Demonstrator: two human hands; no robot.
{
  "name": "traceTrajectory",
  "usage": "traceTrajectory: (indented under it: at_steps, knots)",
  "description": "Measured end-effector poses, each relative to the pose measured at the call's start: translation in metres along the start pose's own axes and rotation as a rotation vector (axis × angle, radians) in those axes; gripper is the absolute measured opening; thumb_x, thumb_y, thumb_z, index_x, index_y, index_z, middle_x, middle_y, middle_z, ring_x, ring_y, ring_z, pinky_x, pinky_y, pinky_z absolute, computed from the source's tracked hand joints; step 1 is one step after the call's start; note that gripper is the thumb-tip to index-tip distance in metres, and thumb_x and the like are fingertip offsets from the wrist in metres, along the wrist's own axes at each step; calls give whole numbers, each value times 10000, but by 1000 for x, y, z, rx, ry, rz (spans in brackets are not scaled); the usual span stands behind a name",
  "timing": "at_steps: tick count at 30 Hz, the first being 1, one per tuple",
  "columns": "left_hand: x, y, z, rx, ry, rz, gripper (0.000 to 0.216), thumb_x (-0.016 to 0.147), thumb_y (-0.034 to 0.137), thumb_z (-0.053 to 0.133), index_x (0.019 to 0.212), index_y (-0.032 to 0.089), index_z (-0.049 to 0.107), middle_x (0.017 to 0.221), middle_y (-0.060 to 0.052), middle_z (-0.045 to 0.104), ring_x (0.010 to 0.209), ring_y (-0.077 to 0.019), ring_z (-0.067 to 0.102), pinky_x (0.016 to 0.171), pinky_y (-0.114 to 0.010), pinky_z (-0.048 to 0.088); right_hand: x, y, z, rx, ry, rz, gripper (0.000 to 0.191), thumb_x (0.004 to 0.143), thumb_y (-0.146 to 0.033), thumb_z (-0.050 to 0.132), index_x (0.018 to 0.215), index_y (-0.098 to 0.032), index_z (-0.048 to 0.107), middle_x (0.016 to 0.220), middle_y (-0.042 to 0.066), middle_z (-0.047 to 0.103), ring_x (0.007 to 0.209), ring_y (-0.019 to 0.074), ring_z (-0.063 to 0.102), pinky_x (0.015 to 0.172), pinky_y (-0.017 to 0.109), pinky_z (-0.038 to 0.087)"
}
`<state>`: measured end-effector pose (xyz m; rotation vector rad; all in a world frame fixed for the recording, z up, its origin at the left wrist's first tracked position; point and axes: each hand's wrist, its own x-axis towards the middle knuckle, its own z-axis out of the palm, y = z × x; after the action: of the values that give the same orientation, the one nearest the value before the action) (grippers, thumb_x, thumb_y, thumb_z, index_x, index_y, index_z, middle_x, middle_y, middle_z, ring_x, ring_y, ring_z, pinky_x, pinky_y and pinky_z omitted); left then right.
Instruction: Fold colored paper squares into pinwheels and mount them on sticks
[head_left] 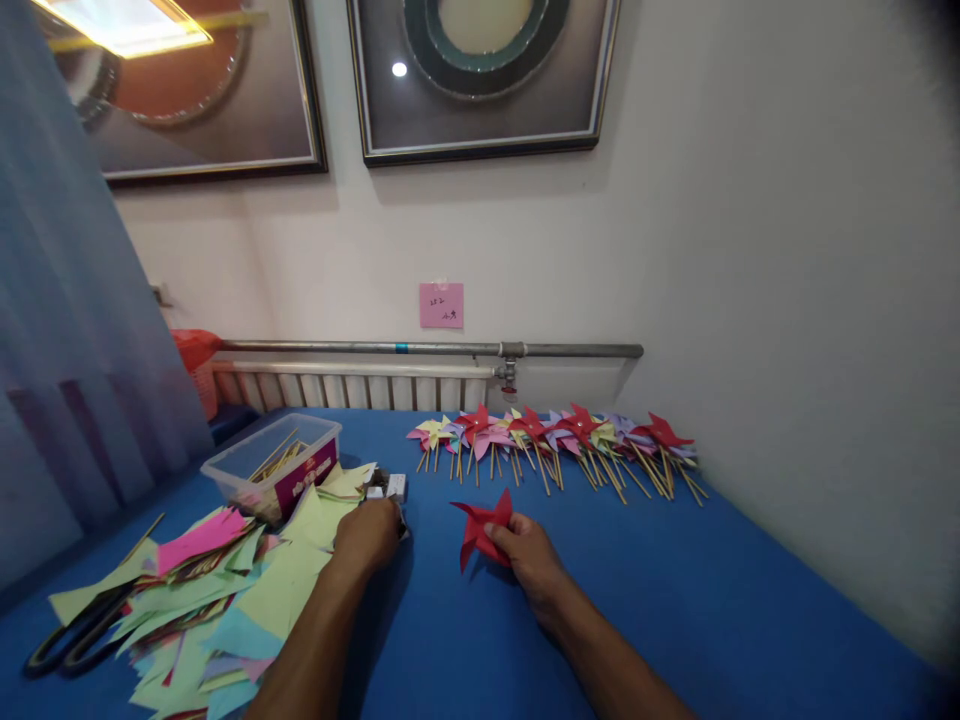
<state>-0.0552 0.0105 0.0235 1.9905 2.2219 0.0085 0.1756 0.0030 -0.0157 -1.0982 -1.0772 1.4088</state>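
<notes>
A red paper pinwheel (480, 530) is pinched at its centre between the thumb and fingers of my right hand (529, 555). No stick shows on this pinwheel. My left hand (371, 535) is at a small dark container with white pieces (396, 487), just right of the paper pile. Its fingers are hidden behind the back of the hand, so what they touch is unclear. Loose cut paper sheets (277, 590) in pale green, yellow, blue and pink lie left of and under my left forearm.
Finished pinwheels on sticks (555, 440) lie in a row along the back of the blue table (600, 580). A clear plastic tub (277, 465) with sticks stands back left. Black-handled scissors (82, 630) lie front left, partly under paper. A blue curtain (82, 330) hangs at left.
</notes>
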Motion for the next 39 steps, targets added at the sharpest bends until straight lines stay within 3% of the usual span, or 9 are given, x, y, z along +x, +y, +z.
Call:
traceTrajectory:
  at_steps: [13, 20, 28, 34, 39]
  knots:
    - [-4, 2, 1, 45, 21, 12, 357, 877, 139, 449, 1080, 145, 744, 1099, -220, 744, 1043, -345, 716, 851, -425, 545, 2, 1, 1, -15, 10, 1, 222, 648, -335, 730, 787, -168, 684, 630, -20, 655, 551, 114, 531, 568, 255, 382]
    - [-5, 5, 0, -4, 33, -2, 286, 886, 175, 504, 1052, 136, 733, 1102, -226, 738, 1052, -301, 703, 915, -377, 496, -1, 0, 2, -11, 25, 10, 206, 660, -326, 742, 786, -173, 686, 642, -11, 668, 562, 121, 543, 570, 256, 391]
    - [-8, 9, -7, -28, 125, -28, 336, 904, 191, 458, 1157, 153, 677, 1092, -210, 735, 1021, -326, 709, 827, -373, 494, 0, -2, 2, 4, 11, 12, 199, 654, -320, 746, 771, -169, 692, 657, -3, 681, 562, 120, 549, 566, 251, 395]
    - [-10, 10, -9, -38, 156, -4, 308, 897, 211, 465, 1108, 142, 678, 1066, -216, 735, 1035, -349, 697, 793, -382, 486, -1, -3, 2, 9, 27, 15, 164, 664, -293, 752, 750, -167, 693, 636, -1, 684, 561, 124, 563, 570, 249, 414]
    - [-9, 9, -11, -94, 176, -14, 246, 901, 194, 467, 1017, 169, 682, 1033, -166, 745, 995, -300, 697, 749, -330, 446, 0, -2, 1, 19, 23, 20, 159, 686, -276, 744, 785, -158, 705, 658, 6, 704, 570, 125, 586, 574, 244, 432]
